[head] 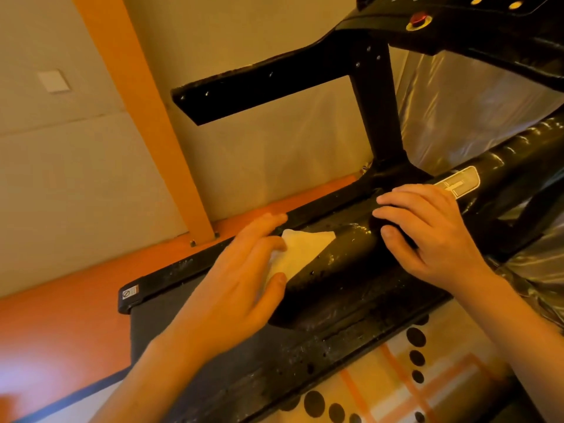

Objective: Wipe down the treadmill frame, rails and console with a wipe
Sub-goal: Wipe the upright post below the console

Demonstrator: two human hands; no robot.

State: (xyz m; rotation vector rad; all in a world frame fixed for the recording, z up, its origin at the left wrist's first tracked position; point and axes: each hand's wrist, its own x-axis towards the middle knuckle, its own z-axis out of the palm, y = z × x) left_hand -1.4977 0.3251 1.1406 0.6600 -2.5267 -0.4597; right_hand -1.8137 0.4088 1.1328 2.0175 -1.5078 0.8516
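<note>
One treadmill was in view, and its black rounded hood (341, 264) serves as the reference point. One white wipe (302, 248) lay on the left part of the hood, a corner pointing toward the middle.

Two hands were present. The left hand (241, 279) lay spread and nearly flat, fingers pressing the wipe against the hood, thumb at the wipe's lower edge. The right hand (427, 227) rested on the right part of the hood, fingers loosely bent over its curve, holding nothing. It was apart from the wipe.

One silver badge (460, 181) sat on the hood just beyond the right hand. One upright post (378, 111) rose behind the hood and carried one handrail (259, 90). Above the hood, the console (473, 25) showed one red button (417, 19) and two yellow buttons (476, 0). Left of the hood ran one side rail (189, 267), with one sticker (130, 292) at its end.
</note>
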